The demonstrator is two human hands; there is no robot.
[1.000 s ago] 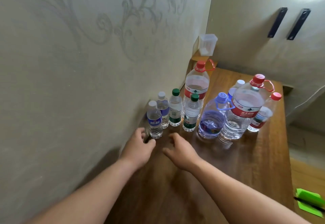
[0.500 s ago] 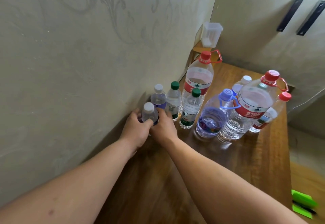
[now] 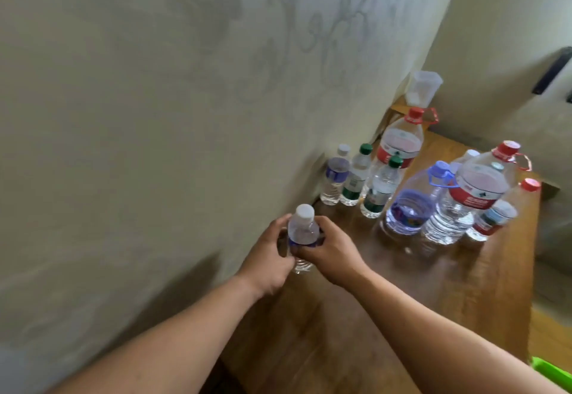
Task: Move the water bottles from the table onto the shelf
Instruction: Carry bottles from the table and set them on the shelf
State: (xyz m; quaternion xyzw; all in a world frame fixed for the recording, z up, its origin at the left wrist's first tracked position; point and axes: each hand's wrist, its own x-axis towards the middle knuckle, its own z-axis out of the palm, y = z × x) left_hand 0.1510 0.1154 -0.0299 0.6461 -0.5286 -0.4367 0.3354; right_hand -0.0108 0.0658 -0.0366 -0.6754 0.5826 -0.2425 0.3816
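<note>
A small white-capped bottle with a blue label (image 3: 303, 232) is held upright above the wooden table (image 3: 464, 285), close to the wall. My left hand (image 3: 269, 257) grips it from the left and my right hand (image 3: 328, 251) grips it from the right. Further back stand another small blue-label bottle (image 3: 335, 175), two green-capped bottles (image 3: 356, 177) (image 3: 382, 190), a blue-capped jug (image 3: 411, 204), two large red-capped jugs (image 3: 400, 142) (image 3: 473, 195) and a red-capped bottle (image 3: 498, 214).
The patterned wall (image 3: 154, 115) runs along the table's left side. A clear plastic container (image 3: 422, 88) sits on a small raised ledge in the far corner. A green object (image 3: 554, 373) shows at the bottom right, past the table's right edge.
Both hands closed round the nearest small bottle, lifted it off the table and drew it back toward me. The camera view swung left toward the wall.
</note>
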